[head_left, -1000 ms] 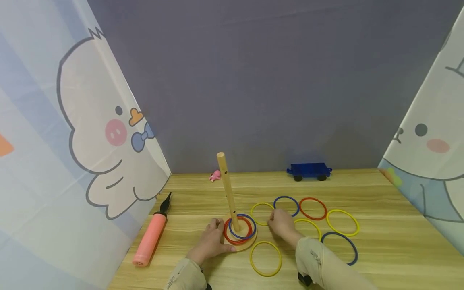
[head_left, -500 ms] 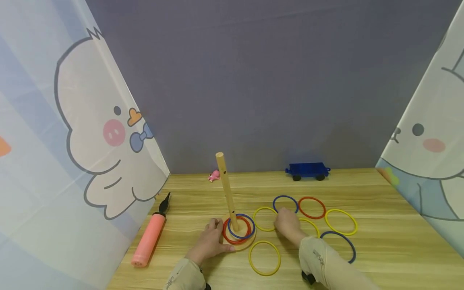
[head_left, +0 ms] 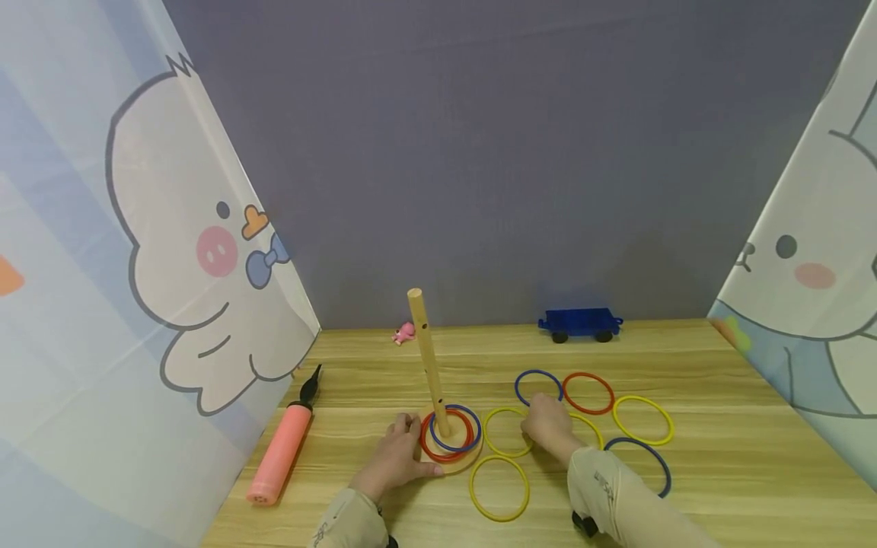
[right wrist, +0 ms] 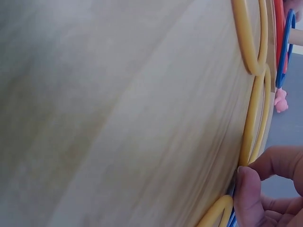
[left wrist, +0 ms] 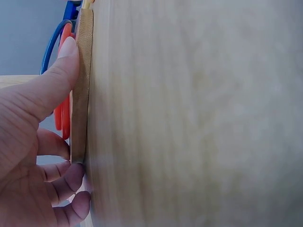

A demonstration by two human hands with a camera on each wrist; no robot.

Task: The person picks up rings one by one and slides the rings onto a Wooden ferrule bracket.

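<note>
My left hand holds the round base of a wooden ring-toss stand, with the thumb at one side and curled fingers at its edge. Red rings and a blue ring lie around the foot of the post, which leans slightly in the head view. To the right of the stand, my right hand pinches the right edge of a yellow ring between thumb and forefinger. That ring lies flat on the table. Its near edge meets another yellow ring closer to me.
Beyond and right of my right hand lie a blue ring, a red ring, two yellow rings and a dark blue ring. A blue wagon and a pink toy stand at the back. A pink hand pump lies left.
My right hand has drawn the pinched yellow ring toward me and slightly right, up to the nearer yellow ring. The left hand stays on the base.
</note>
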